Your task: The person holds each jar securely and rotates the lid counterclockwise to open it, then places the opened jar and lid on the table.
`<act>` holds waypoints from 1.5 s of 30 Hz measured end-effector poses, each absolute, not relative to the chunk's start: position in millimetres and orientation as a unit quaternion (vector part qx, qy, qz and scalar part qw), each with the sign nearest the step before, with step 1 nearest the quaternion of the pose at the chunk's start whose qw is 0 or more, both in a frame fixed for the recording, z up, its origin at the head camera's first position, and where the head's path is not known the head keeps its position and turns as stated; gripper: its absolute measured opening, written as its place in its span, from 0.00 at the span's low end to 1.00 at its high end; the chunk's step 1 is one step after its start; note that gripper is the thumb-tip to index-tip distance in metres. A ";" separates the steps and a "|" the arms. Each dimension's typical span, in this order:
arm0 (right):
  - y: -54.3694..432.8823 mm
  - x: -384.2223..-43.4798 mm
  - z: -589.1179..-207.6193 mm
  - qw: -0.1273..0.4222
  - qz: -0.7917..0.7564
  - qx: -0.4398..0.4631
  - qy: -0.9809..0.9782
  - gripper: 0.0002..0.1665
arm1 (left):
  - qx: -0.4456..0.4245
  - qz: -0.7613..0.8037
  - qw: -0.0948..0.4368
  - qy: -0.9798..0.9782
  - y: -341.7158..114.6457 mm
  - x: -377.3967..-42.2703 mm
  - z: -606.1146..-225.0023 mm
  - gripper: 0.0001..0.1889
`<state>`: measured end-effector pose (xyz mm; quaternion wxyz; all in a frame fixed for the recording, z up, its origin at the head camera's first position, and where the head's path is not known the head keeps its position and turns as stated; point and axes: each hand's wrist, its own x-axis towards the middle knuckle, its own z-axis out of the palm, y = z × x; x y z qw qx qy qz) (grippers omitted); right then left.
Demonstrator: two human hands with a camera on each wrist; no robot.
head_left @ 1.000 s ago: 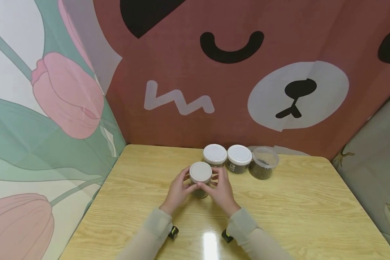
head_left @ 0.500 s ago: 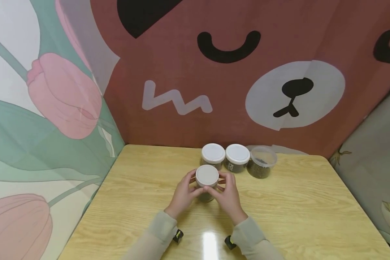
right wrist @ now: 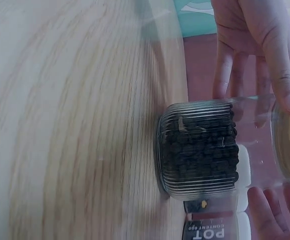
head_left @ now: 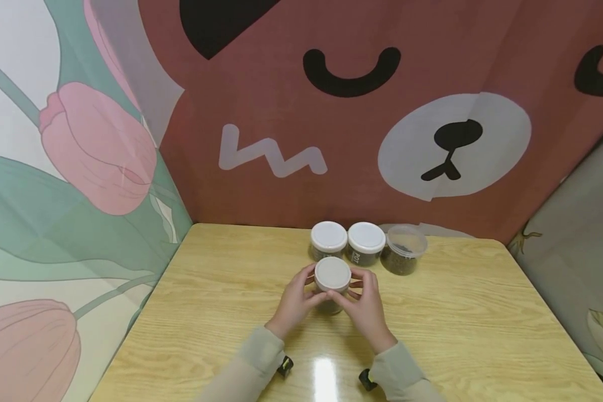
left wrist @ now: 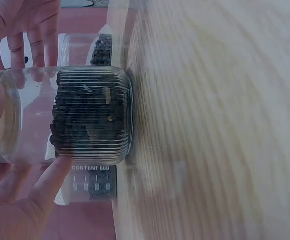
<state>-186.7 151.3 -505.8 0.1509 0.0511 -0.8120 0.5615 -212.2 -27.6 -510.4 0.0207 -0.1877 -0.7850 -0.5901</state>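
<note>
Both hands hold a ribbed clear glass jar (left wrist: 90, 117) with a pale lid (head_left: 333, 273), partly filled with dark bean-like pieces. My left hand (head_left: 295, 304) curves round its upper part from the left, and my right hand (head_left: 368, 307) does the same from the right. The thumbs meet at the near side of the lid. In the wrist views the jar is upright relative to the table, its base at the tabletop; whether it touches, I cannot tell. Behind it stand two white-lidded pots, the left pot (head_left: 329, 237) and the middle pot (head_left: 365, 243).
To the right of the lidded pots is a clear pot (head_left: 404, 251) with a translucent top and dark contents. All stand near the back edge of the wooden table (head_left: 221, 279). A bear-print cloth (head_left: 261, 201) hangs behind, and a tulip-print cloth (head_left: 100, 151) at the left.
Both hands and the jar between them have moved right and slightly nearer, now in front of the lidded pots. The grip looks the same. The view has shifted slightly; the pots stay put.
</note>
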 end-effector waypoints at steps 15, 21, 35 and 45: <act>180.4 -187.0 -508.3 0.085 0.598 0.068 -0.795 0.42 | -0.190 -0.580 0.011 -0.792 -15.8 -209.7 -510.8 0.40; 186.6 -190.5 -511.8 0.055 0.605 0.080 -0.791 0.47 | -0.197 -0.587 0.006 -0.785 -14.3 -210.4 -511.2 0.39; 170.3 -207.3 -538.8 0.013 0.621 0.062 -0.781 0.59 | -0.200 -0.577 0.001 -0.792 -14.7 -212.3 -514.5 0.39; 162.3 -209.2 -548.9 0.033 0.649 0.063 -0.758 0.60 | -0.192 -0.577 0.001 -0.794 -13.7 -209.7 -514.8 0.40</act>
